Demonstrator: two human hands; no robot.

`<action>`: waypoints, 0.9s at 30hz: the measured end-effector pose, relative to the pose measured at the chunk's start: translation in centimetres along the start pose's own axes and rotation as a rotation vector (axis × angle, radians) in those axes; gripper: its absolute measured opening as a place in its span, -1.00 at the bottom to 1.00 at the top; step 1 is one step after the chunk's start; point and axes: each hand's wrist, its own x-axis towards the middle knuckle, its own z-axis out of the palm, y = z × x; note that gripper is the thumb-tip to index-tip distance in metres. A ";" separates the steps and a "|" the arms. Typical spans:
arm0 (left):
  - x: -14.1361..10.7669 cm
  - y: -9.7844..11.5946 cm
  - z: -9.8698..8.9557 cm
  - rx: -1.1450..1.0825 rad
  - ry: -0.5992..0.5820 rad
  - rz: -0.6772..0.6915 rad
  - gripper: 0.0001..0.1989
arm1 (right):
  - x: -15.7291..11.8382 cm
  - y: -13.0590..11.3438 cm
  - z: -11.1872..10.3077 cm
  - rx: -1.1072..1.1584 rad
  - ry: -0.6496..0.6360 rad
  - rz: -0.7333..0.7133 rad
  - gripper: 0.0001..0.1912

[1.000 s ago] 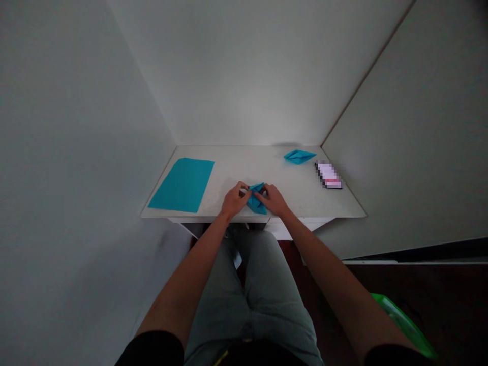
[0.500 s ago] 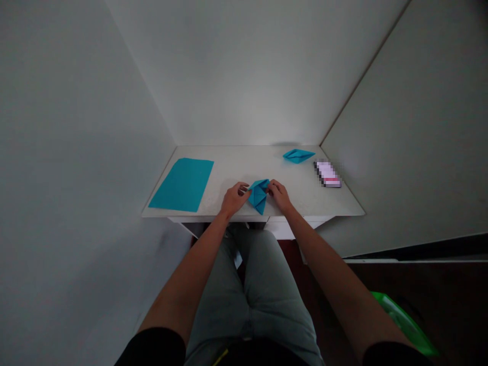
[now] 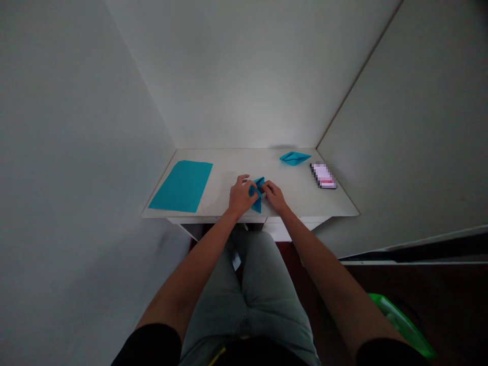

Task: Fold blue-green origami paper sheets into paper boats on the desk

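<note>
Between my hands, near the front edge of the white desk, is a partly folded piece of blue paper [image 3: 257,205] with creased, pointed flaps. My left hand [image 3: 241,197] covers its left side, thumb and index finger pinching a flap while the other fingers stick out. At its upper right edge, my right hand [image 3: 274,195] grips the paper with closed fingers. Part of the paper is hidden behind the left fingers. Toward the back right lies a blue folded paper boat [image 3: 295,158], apart from both hands.
Flat blue sheets of paper [image 3: 182,187] lie on the left of the white desk [image 3: 224,155]. A phone [image 3: 324,176] with a blurred screen rests at the right. Walls enclose the desk at the back and both sides. A green plastic object [image 3: 404,325] is low on the right.
My left hand has moved right, over the folded paper, and now covers more of it. The paper looks narrower. My right hand has shifted slightly left, and the view has moved a little.
</note>
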 end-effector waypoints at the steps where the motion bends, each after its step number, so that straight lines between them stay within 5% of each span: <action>1: 0.0 0.4 -0.1 0.065 -0.013 0.001 -0.74 | 0.0 0.0 0.0 0.013 0.008 0.014 -0.56; 5: 0.1 1.0 -0.3 0.226 -0.051 0.009 -0.48 | 0.2 0.2 -0.3 0.069 0.045 0.038 -0.56; 11: 0.6 0.3 -0.2 0.226 -0.082 -0.008 -0.74 | 0.5 0.5 -0.7 0.075 0.080 0.046 -0.52; 21: 0.6 -0.9 -1.4 0.251 -0.116 -0.027 -0.65 | 0.6 1.2 -0.5 0.078 0.197 0.042 -0.60; 27: 1.2 -0.2 -1.3 0.276 -0.082 0.056 -0.70 | 0.1 0.5 -0.6 0.148 0.088 0.067 -0.55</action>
